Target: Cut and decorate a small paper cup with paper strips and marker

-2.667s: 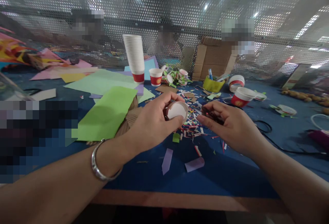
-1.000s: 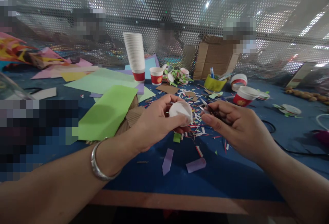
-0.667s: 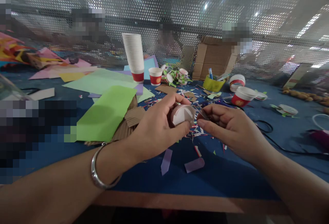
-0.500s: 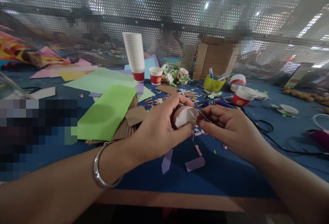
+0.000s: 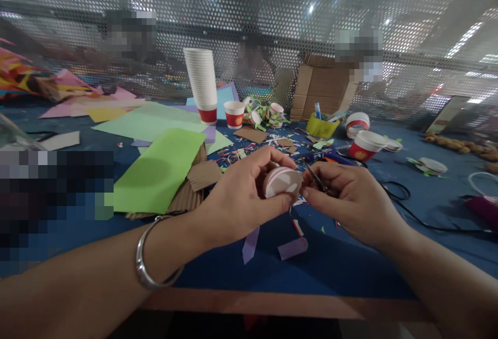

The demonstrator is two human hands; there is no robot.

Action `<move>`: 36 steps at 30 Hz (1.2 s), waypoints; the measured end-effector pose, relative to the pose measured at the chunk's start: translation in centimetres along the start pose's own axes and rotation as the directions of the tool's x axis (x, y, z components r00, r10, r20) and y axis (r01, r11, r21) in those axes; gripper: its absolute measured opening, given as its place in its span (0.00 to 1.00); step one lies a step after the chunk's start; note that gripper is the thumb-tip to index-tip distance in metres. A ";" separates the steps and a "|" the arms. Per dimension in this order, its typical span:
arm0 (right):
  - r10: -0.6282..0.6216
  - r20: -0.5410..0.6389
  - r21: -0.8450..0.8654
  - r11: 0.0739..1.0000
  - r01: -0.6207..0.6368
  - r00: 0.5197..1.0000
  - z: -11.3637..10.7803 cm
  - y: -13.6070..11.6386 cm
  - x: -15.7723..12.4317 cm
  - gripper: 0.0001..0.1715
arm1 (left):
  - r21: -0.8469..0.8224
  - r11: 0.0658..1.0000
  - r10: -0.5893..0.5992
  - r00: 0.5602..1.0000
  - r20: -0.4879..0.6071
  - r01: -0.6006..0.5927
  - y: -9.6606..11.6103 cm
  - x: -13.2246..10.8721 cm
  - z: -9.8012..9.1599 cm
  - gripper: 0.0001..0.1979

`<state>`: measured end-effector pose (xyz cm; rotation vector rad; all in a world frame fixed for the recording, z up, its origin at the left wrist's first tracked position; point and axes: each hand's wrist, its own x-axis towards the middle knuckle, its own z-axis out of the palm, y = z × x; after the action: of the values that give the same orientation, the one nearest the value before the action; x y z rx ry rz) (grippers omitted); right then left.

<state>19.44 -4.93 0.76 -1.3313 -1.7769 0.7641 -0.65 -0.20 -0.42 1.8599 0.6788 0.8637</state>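
Note:
In front of me, my left hand (image 5: pixel 249 193) is closed round a cut-down paper cup (image 5: pixel 280 182), with its pale round face turned partly toward me. A thin red line runs along the cup's white side. Close by on the right, my right hand (image 5: pixel 346 199) holds scissors (image 5: pixel 317 178), whose dark narrow blade points up and left beside the cup. Most of the scissors is hidden in the fingers. Below the hands lie two purple paper strips (image 5: pixel 292 248) and a small red-and-white scrap (image 5: pixel 298 227).
Green paper (image 5: pixel 161 170) lies over corrugated cardboard (image 5: pixel 202 175) on the left. Behind stand a tall cup stack (image 5: pixel 202 77), a red-and-white cup (image 5: pixel 234 116) and a yellow holder (image 5: pixel 322 125). Paper scraps litter the middle. A black cable (image 5: pixel 424 220) crosses the right side.
The cup has tilted in my left hand, showing more of its side. My right hand has turned the scissors' blade upward and slightly away from the cup.

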 end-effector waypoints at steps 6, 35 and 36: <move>-0.019 0.028 -0.050 0.999 0.021 0.999 0.0 0.3 0.1 0.05 | -0.051 0.988 -0.145 0.988 0.053 0.148 0.5 0.2 -0.1 0.19; 0.033 0.063 -0.061 0.998 -0.029 0.997 -0.9 0.5 0.5 0.15 | -0.269 0.929 -0.267 0.964 -0.016 0.253 0.0 0.9 -0.5 0.11; 0.033 0.060 -0.074 0.997 -0.029 0.998 -1.0 0.5 0.5 0.16 | -0.253 0.940 -0.246 0.968 -0.041 0.228 -0.1 1.0 -0.6 0.11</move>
<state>20.44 -4.31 1.00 -1.4000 -1.8518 0.7709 -0.56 0.91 -0.07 1.4960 0.7856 0.8192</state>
